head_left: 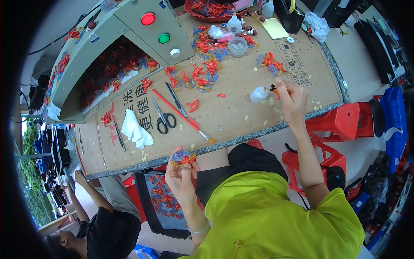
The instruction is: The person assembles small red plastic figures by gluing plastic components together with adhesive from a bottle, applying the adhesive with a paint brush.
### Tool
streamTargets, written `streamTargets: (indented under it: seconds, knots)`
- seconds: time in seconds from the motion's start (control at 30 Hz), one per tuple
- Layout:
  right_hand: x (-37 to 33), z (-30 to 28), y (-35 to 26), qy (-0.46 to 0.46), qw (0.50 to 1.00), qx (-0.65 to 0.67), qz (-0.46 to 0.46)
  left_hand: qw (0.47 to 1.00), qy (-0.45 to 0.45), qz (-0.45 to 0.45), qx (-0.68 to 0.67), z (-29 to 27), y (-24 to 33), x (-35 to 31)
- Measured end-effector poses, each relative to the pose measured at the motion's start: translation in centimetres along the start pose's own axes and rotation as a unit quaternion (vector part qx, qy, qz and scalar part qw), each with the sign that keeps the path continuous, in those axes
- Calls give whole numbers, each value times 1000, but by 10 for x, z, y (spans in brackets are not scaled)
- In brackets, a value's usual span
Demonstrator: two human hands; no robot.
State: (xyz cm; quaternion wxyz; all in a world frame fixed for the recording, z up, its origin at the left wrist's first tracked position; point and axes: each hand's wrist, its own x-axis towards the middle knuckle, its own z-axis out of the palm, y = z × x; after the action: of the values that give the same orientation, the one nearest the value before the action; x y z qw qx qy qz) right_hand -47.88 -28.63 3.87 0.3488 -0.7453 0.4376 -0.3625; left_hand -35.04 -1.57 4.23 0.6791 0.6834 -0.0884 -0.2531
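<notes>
My left hand [181,178] is closed around a small figurine [183,159] with red, yellow and clear blue parts, just off the table's near edge. Over the right part of the table, my right hand [292,100] pinches a small black-and-orange piece [273,89] whose kind I cannot make out. Just left of that piece is a small white squeeze bottle [258,94]. Beyond this hand, a red, blue and yellow figurine [271,64] lies on the cardboard. More such figurines [207,73] lie scattered across the middle.
A grey machine [129,26] holding many red pieces stands at the left. Scissors [164,117], a knife [176,99], a red brush [181,113] and a white cloth [136,129] lie nearby. A dark tray [172,231] of pieces is below the edge. A person [113,228] works at left.
</notes>
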Motion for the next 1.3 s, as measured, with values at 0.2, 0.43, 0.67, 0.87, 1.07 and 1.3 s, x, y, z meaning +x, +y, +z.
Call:
streamTargets:
  seconds: [0.2,0.43,0.67,0.87,1.07,1.3]
  knots:
    - [0,2,0,3,1000,6,-7,1000,-5,4,-3,-1,-1,0]
    - [1,-7,21,77,996,29,36,1000,1,-7,1,1,0,1]
    - [19,-48,108,167,966,-199,-12,1000,-19,-7,9,2,-3,2]
    - [-7,-72,5,157,974,109,-122,1000,-18,-6,3,9,-1,4]
    - [-54,-75,-104,-246,675,646,-257,999,-32,-7,1,12,0,3]
    - [-122,-80,-175,-86,804,588,-17,1000,-29,1,6,14,11,-3]
